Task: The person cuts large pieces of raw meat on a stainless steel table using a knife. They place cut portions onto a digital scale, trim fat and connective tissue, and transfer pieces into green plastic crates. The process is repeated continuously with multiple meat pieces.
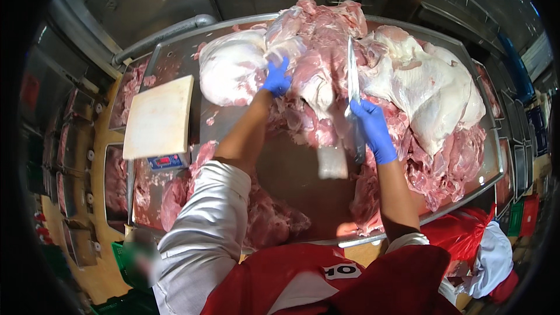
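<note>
My blue-gloved left hand (276,79) rests with fingers apart on pink raw meat at the edge of a large white-skinned piece (228,69). My blue-gloved right hand (368,122) grips a long knife (352,64), its blade pointing away from me over the middle pile of meat (321,73). The handle is mostly hidden in my fingers. Right of the knife lies another big piece with pale skin and fat (436,96), on darker pink cuts (446,169).
A steel table (280,175) carries a scale (166,161) topped by a white board (156,119), plus meat along its near edge. Filled trays (116,178) stand left, more trays right. A co-worker in white and red (487,254) is at lower right. Green crates (131,271) sit lower left.
</note>
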Demonstrator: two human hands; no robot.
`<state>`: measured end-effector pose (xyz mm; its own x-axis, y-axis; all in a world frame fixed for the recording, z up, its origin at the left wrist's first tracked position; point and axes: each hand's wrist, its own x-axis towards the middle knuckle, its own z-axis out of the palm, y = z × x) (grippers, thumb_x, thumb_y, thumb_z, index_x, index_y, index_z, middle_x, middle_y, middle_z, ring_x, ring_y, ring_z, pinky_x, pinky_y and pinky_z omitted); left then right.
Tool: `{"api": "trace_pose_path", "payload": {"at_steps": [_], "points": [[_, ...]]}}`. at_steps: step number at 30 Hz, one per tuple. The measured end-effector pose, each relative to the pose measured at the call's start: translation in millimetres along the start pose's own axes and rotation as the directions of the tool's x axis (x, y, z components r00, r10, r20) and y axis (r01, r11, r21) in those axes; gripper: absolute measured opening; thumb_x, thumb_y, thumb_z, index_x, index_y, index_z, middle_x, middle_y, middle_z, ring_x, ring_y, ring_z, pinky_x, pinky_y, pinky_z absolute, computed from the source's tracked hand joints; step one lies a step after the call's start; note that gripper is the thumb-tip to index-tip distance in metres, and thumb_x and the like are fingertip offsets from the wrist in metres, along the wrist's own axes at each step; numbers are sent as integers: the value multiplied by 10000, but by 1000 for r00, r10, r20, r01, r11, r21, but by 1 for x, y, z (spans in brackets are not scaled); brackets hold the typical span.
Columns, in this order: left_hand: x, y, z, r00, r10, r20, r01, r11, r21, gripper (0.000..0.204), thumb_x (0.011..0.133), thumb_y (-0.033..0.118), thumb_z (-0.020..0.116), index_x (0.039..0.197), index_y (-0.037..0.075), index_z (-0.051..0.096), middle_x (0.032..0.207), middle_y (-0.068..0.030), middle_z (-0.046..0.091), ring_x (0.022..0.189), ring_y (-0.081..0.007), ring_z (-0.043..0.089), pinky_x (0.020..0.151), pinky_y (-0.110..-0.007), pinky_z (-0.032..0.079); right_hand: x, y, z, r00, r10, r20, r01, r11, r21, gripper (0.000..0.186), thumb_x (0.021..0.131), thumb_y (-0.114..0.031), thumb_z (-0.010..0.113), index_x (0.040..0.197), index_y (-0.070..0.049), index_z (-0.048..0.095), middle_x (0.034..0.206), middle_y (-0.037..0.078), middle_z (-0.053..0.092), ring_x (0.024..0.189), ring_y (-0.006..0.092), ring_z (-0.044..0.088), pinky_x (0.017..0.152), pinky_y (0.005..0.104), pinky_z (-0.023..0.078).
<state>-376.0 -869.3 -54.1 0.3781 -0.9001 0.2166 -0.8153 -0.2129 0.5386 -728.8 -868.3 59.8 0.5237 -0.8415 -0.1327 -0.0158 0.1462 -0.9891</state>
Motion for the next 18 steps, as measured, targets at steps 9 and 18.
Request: {"api": "trace_pose_path", "payload": {"at_steps": [9, 18], "points": [[-285, -81, -226, 970, 116, 214, -46, 951, -306, 476, 956, 118, 640, 1422, 89, 546, 1388, -117, 602, 1202, -214, 591, 1072, -361, 436, -250, 93, 16, 935, 341, 96, -327, 935, -140, 309, 991, -158, 613, 1234, 25, 666, 1103, 88, 715, 1004, 138, 662, 879, 296, 541], [-553, -170, -260, 930, -351, 105, 354, 783, -511, 984, 832, 101, 730, 1588, 2, 108, 1592, -165, 289, 1441, -291, 347, 1173, -372, 321, -368, 148, 184, 846, 532, 46, -524, 811, 261, 202, 1020, -137, 569, 1151, -8, 651, 969, 8, 623, 806, 116, 608, 789, 310, 564]]}}
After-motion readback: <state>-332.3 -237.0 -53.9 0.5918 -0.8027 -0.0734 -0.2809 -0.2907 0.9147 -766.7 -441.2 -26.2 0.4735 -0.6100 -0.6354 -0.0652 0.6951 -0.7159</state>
